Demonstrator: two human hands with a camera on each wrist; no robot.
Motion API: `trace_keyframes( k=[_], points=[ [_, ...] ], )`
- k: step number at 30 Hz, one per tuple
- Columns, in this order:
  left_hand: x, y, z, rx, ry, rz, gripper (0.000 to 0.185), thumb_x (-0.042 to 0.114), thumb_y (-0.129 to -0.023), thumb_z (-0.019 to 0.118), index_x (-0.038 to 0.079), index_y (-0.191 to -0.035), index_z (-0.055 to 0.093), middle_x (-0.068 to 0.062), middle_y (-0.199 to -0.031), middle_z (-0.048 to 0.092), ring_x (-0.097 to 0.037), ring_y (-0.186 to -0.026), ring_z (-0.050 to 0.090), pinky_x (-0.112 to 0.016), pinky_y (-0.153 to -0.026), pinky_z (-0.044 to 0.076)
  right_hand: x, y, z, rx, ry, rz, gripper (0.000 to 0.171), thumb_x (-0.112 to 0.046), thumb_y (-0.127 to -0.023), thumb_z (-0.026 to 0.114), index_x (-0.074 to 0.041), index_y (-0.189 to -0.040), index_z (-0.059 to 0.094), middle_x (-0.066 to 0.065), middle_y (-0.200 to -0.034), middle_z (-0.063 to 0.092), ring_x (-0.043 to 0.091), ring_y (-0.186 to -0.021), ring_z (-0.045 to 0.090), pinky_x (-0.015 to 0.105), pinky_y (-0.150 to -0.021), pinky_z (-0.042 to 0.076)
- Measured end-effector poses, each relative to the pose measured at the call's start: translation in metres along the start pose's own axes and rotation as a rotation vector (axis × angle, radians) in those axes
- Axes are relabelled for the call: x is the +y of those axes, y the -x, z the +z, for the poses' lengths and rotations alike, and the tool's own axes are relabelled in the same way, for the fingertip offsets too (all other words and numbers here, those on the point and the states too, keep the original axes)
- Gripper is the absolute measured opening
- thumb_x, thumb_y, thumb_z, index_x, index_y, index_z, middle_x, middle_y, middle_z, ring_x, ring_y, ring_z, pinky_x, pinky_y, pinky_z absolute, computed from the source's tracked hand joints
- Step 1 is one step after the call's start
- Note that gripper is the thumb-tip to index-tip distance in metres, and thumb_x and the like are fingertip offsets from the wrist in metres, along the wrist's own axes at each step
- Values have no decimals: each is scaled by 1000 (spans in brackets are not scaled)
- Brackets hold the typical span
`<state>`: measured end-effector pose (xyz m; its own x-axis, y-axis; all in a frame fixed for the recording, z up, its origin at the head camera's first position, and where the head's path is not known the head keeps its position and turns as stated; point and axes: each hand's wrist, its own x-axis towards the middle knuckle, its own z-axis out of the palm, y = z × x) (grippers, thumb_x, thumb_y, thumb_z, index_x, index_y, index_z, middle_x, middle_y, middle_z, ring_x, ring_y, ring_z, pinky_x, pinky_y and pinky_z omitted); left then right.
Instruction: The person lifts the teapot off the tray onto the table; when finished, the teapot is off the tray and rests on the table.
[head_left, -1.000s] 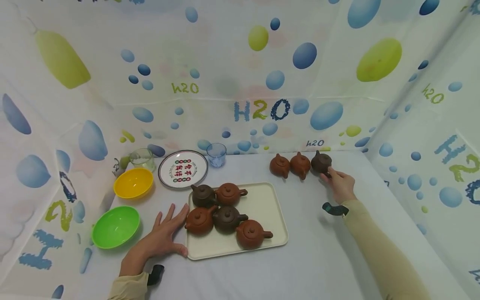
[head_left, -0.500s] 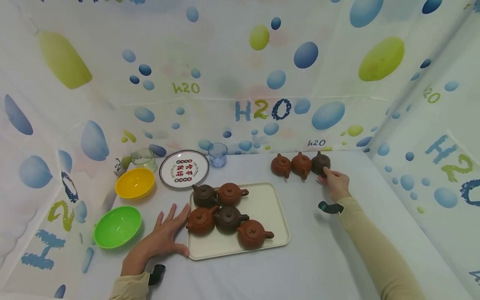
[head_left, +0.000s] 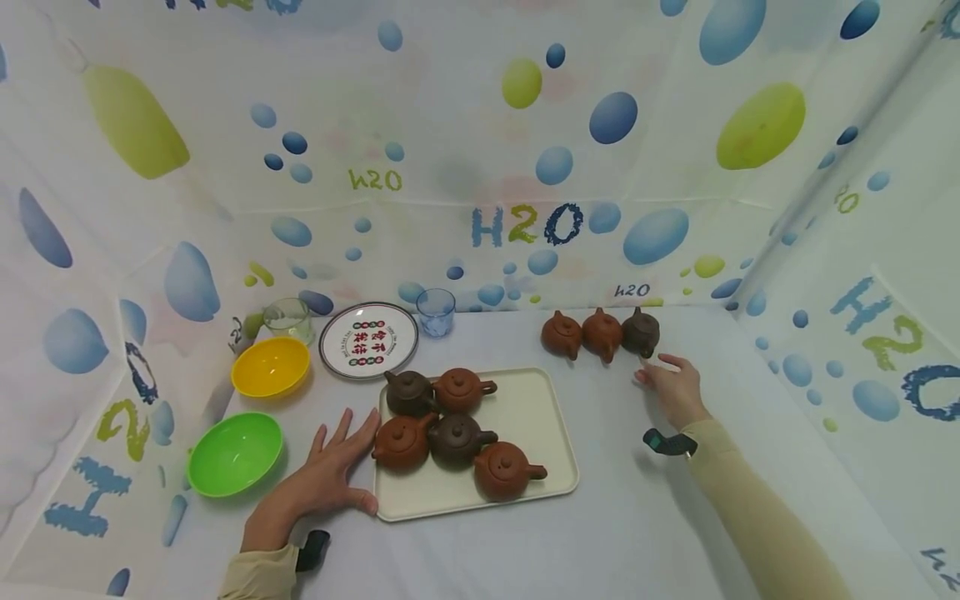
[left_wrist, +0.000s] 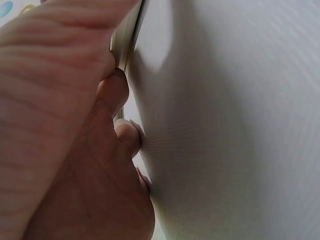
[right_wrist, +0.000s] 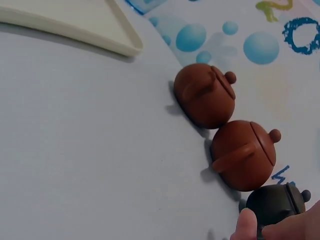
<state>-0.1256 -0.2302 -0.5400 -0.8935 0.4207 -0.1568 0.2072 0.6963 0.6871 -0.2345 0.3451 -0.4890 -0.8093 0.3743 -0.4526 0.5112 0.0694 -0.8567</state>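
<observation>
A cream tray (head_left: 528, 408) holds several brown clay teapots (head_left: 454, 438). My left hand (head_left: 330, 475) lies flat and open on the white table, fingertips against the tray's left edge (left_wrist: 125, 47). At the back right three teapots stand in a row: two reddish ones (head_left: 561, 333) (head_left: 602, 332) and a dark one (head_left: 641, 332). My right hand (head_left: 669, 382) hovers open just in front of the dark teapot (right_wrist: 276, 204), holding nothing. In the right wrist view its fingertips (right_wrist: 245, 225) sit close to that pot; I cannot tell whether they touch.
A green bowl (head_left: 234, 452) and a yellow bowl (head_left: 270, 366) sit at the left. Behind them are a clear glass (head_left: 287, 318), a printed plate (head_left: 367, 340) and a blue cup (head_left: 435, 311). Bubble-print curtain walls enclose the table on three sides.
My right hand has let go of the dark teapot and drawn back a little toward me. The left hand and the tray have not moved.
</observation>
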Motion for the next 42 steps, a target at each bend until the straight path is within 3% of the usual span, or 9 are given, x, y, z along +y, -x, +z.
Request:
trace_keyframes(
  k=[3, 6, 8, 11, 16, 22, 32, 42],
  points=[
    [3, 0, 0, -3, 11, 12, 147, 72, -56, 90, 20, -173, 18, -19, -178, 19, -53, -166, -6, -73, -129, -17, 1, 8, -4, -32, -23, -6, 67, -18, -110, 58, -11, -169, 27, -2, -111, 71, -2, -86, 73, 32, -122, 50],
    [5, 1, -1, -13, 21, 9, 146, 71, -58, 90, 18, -173, 17, -20, -178, 18, -52, -166, -8, -74, -128, -19, 1, 19, -7, -102, -68, -15, 65, -16, -111, 56, -12, -170, 28, 13, -146, 59, 2, -96, 75, 25, -108, 58],
    [5, 1, -2, -13, 23, 13, 147, 71, -58, 90, 17, -173, 17, -21, -178, 19, -53, -165, -8, -75, -127, -18, 2, 27, -8, -161, -105, -21, 66, -13, -111, 56, -12, -170, 27, 20, -163, 44, 7, -102, 75, 28, -107, 59],
    [4, 0, -2, -15, 6, 1, 149, 73, -56, 89, 18, -173, 17, -21, -178, 20, -53, -165, -7, -74, -128, -18, 3, 37, -4, -223, -123, -22, 66, -12, -111, 56, -12, -170, 27, 22, -173, 31, 13, -113, 73, 36, -111, 56],
    [4, -2, -4, -26, 1, -12, 150, 73, -55, 90, 18, -173, 15, -21, -178, 21, -53, -166, -7, -72, -129, -18, 7, 49, 5, -268, -107, -37, 64, -12, -111, 56, -10, -169, 29, 22, -173, 32, 25, -129, 69, 43, -112, 55],
    [3, -2, -3, -24, 7, 2, 149, 73, -57, 90, 20, -174, 14, -20, -178, 20, -52, -166, -8, -73, -129, -18, 10, 63, 15, -331, -44, -98, 60, -12, -112, 55, -6, -167, 32, 23, -171, 36, 41, -149, 54, 48, -110, 57],
    [10, 2, -7, -8, 62, 33, 144, 61, -60, 94, 13, -173, 19, -26, -176, 20, -55, -164, -9, -74, -126, -21, 18, 88, 28, -449, 20, -182, 55, -10, -110, 58, 1, -161, 41, 26, -165, 44, 42, -143, 61, 50, -107, 60],
    [1, -1, -4, -24, 8, 3, 149, 72, -57, 90, 22, -174, 14, -18, -179, 18, -50, -167, -10, -72, -129, -20, 23, 111, 46, -621, 71, -304, 48, -6, -108, 61, 8, -153, 50, 33, -158, 52, 48, -139, 62, 50, -97, 65]
  ],
)
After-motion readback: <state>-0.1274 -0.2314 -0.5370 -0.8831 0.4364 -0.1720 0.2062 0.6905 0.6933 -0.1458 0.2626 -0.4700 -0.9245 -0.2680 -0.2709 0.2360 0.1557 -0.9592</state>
